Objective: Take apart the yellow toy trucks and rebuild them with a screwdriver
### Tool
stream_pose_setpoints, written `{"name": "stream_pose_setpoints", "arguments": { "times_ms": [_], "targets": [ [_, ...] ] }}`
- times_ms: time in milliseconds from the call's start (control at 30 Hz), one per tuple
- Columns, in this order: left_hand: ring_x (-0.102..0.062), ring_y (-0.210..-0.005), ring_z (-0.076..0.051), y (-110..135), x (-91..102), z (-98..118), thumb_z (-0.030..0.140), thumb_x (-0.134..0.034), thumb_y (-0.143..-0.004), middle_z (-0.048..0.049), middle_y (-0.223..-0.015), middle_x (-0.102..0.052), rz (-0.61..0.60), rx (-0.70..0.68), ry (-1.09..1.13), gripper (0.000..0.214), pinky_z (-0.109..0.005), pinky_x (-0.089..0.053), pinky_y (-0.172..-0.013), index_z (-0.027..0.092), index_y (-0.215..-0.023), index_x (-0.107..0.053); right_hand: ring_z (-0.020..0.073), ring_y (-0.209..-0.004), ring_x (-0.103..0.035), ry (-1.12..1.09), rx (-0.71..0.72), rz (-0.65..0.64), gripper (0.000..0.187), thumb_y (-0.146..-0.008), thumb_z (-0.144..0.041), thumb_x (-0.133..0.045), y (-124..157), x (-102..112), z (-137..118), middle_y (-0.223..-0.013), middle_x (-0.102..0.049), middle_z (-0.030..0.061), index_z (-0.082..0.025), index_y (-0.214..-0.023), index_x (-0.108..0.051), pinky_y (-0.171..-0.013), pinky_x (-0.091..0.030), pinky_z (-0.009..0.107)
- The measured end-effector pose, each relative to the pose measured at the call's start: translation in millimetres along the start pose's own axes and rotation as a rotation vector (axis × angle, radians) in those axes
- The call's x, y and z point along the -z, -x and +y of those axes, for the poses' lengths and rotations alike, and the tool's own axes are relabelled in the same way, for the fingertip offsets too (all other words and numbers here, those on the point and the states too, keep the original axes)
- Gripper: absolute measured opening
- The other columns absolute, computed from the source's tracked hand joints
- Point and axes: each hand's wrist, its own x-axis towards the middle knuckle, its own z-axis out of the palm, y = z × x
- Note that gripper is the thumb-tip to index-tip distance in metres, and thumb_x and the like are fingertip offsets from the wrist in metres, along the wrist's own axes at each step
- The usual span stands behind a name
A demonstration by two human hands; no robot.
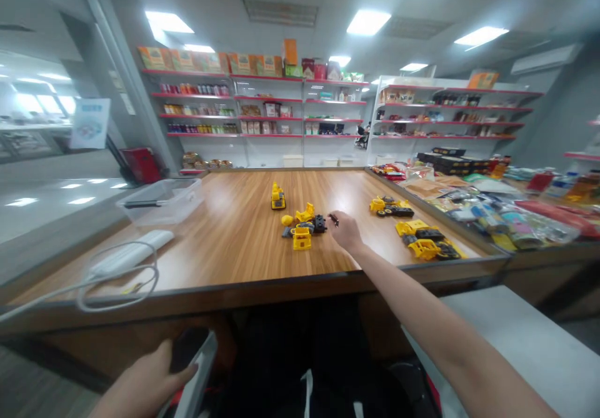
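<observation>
My right hand (345, 232) reaches over the wooden table, fingers closed on a small dark piece (334, 220) too blurred to make out. Just left of it lies a cluster of loose toy vehicle parts: a black chassis-like block (320, 223), a yellow bucket-shaped part (302, 238), another yellow part (305, 212) and a round yellow part (287, 220). Behind the cluster a small yellow toy vehicle (277, 197) stands upright. Below the table edge my left hand (152, 371) has thumb and finger apart, its thumb by a light grey edge (199, 368); its other fingers are hidden.
More yellow and black toy vehicle parts lie at the table's right, in a farther group (391, 207) and a nearer one (426, 241). On the left are a clear plastic box (162, 200) and a white power strip (135, 252) with a looped cable. Packaged goods (506, 215) crowd the right side.
</observation>
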Motion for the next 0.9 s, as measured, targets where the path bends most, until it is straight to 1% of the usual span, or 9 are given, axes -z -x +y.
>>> {"name": "stream_pose_setpoints", "arguments": {
  "times_ms": [100,167,233,300,433,533,667,767,900],
  "targets": [
    [-0.069,-0.09,-0.044,10.8,18.8,9.5,0.075,-0.048,-0.071,-0.0228,-0.094,-0.074,-0.03,-0.036,-0.106,0.065,-0.051,-0.05,-0.08,0.014,-0.085,-0.068,0.0207,-0.102,-0.063,0.034,-0.013,0.002,0.03,-0.096,-0.035,-0.058,10.7,4.2,0.9,-0.118,-0.062,0.0083,-0.016,-0.118,-0.059,-0.088,-0.055,0.042],
    [-0.068,-0.089,-0.046,15.8,41.0,30.2,0.077,-0.045,-0.072,-0.0227,-0.092,-0.073,0.069,-0.107,-0.176,0.066,-0.053,-0.049,-0.075,0.016,-0.08,-0.068,0.021,-0.103,-0.063,0.055,-0.015,-0.005,0.03,-0.095,-0.035,-0.058,19.1,6.5,-0.6,-0.12,-0.062,0.0085,-0.016,-0.119,-0.059,-0.088,-0.054,0.042],
    [-0.068,-0.081,-0.044,12.5,65.0,60.4,0.074,-0.042,-0.078,-0.02,-0.082,-0.072,0.215,-0.207,-0.165,0.063,-0.049,-0.048,-0.069,0.017,-0.074,-0.067,0.0209,-0.103,-0.063,0.077,-0.006,-0.019,0.03,-0.096,-0.035,-0.058,25.8,8.2,-3.7,-0.12,-0.061,0.0086,-0.016,-0.119,-0.059,-0.088,-0.055,0.042],
    [-0.068,-0.071,-0.037,-2.4,86.1,96.0,0.067,-0.04,-0.085,-0.0153,-0.072,-0.07,0.316,-0.351,-0.102,0.057,-0.043,-0.047,-0.065,0.018,-0.072,-0.066,0.0206,-0.102,-0.063,0.099,0.018,-0.037,0.03,-0.096,-0.035,-0.057,28.0,8.6,-6.9,-0.12,-0.061,0.0085,-0.017,-0.119,-0.059,-0.087,-0.055,0.042],
    [-0.067,-0.081,-0.024,-62.9,113.0,165.6,0.048,-0.046,-0.094,-0.0087,-0.084,-0.07,0.414,-0.555,-0.005,0.037,-0.035,-0.049,-0.074,0.019,-0.085,-0.068,0.0202,-0.101,-0.063,0.129,0.078,-0.065,0.029,-0.096,-0.034,-0.057,15.6,4.2,-10.3,-0.12,-0.061,0.0085,-0.017,-0.119,-0.059,-0.087,-0.055,0.041],
    [-0.065,-0.091,-0.019,-116.0,119.5,202.3,0.04,-0.055,-0.094,-0.0075,-0.104,-0.067,0.488,-0.617,0.054,0.029,-0.039,-0.054,-0.082,0.014,-0.107,-0.063,0.02,-0.101,-0.063,0.139,0.117,-0.064,0.029,-0.096,-0.034,-0.057,-0.1,-2.0,-11.5,-0.119,-0.062,0.0084,-0.017,-0.118,-0.059,-0.087,-0.055,0.041],
    [-0.063,-0.101,-0.021,-164.1,110.9,223.4,0.034,-0.057,-0.094,-0.0095,-0.119,-0.062,0.587,-0.612,0.131,0.03,-0.042,-0.055,-0.086,0.016,-0.118,-0.06,0.0189,-0.098,-0.064,0.153,0.135,-0.052,0.027,-0.096,-0.034,-0.057,-11.4,-8.8,-12.2,-0.117,-0.063,0.0079,-0.017,-0.117,-0.06,-0.085,-0.056,0.039],
    [-0.063,-0.1,-0.021,-178.0,99.1,225.5,0.033,-0.058,-0.094,-0.0101,-0.119,-0.062,0.625,-0.582,0.192,0.031,-0.041,-0.056,-0.085,0.015,-0.12,-0.059,0.0183,-0.096,-0.064,0.181,0.122,-0.061,0.026,-0.096,-0.034,-0.057,-9.6,-10.5,-11.2,-0.115,-0.064,0.0076,-0.016,-0.115,-0.06,-0.084,-0.056,0.038],
    [-0.064,-0.099,-0.021,-169.6,96.6,219.2,0.034,-0.059,-0.093,-0.0096,-0.117,-0.062,0.617,-0.604,0.235,0.031,-0.042,-0.055,-0.085,0.014,-0.118,-0.059,0.0174,-0.092,-0.065,0.223,0.074,-0.131,0.025,-0.096,-0.035,-0.057,-1.4,-8.1,-12.0,-0.107,-0.066,0.0062,-0.014,-0.11,-0.062,-0.082,-0.056,0.037]
  ]
}}
